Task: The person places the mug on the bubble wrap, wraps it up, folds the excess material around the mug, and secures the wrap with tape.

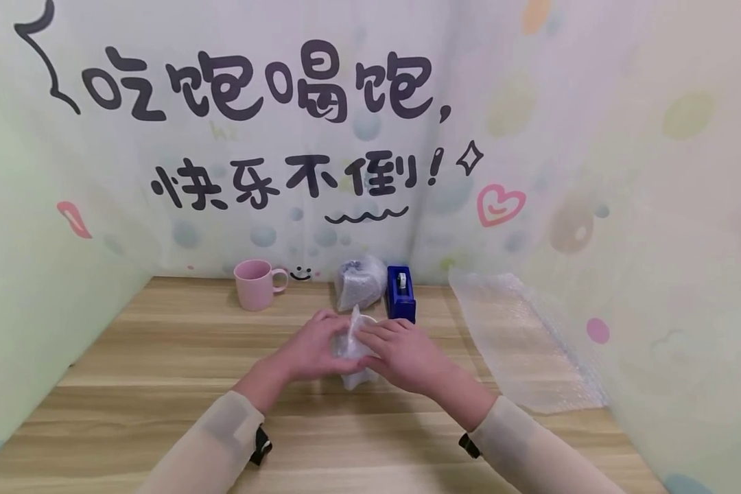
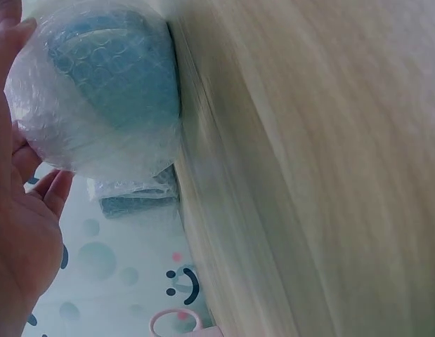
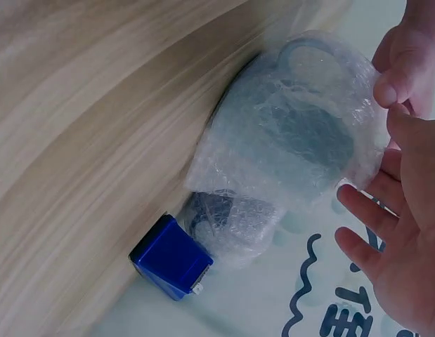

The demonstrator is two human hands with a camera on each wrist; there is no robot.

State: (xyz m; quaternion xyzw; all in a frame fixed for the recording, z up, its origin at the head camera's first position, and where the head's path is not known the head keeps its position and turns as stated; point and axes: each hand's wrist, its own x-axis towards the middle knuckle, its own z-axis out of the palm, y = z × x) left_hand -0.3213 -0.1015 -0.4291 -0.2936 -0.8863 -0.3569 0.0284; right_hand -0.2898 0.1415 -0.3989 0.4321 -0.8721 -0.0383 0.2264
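A mug in bubble wrap (image 1: 353, 346), pale blue-green through the film, is between both hands above the front of the table's back half. My left hand (image 1: 311, 346) holds its left side, thumb toward me and fingers behind. From the right my right hand (image 1: 407, 353) grips it, fingers over the upper wrap and thumb lower down. The right wrist view shows the wrapped mug (image 3: 294, 126) with its handle outlined under the film. Behind it sits a second bubble-wrapped item (image 1: 361, 281), with dark blue showing through; its kind is hidden.
A blue tape dispenser (image 1: 401, 291) stands right of the second wrapped item. A pink mug (image 1: 254, 285) is at the back left, handle to the right. A flat sheet of bubble wrap (image 1: 525, 343) lies along the table's right side. A printed curtain (image 1: 253, 233) bounds the back.
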